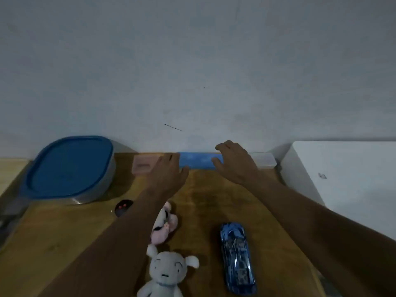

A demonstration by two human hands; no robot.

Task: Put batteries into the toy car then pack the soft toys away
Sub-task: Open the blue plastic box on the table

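A shiny blue toy car (237,258) lies on the wooden table (214,196) near the front. Left of it sit a white soft toy (166,274) and, behind that, a pink and white soft toy (166,225) partly under my left forearm. Both arms reach to the back edge, where a long blue box (198,160) lies against the wall. My left hand (169,170) rests at its left end and my right hand (234,162) over its right end, fingers spread. No batteries are visible.
A large container with a blue lid (70,168) stands at the back left. A small pink box (142,165) and a pale box (264,160) flank the blue one. A dark round remote (123,207) lies mid-left. A white appliance (347,181) fills the right side.
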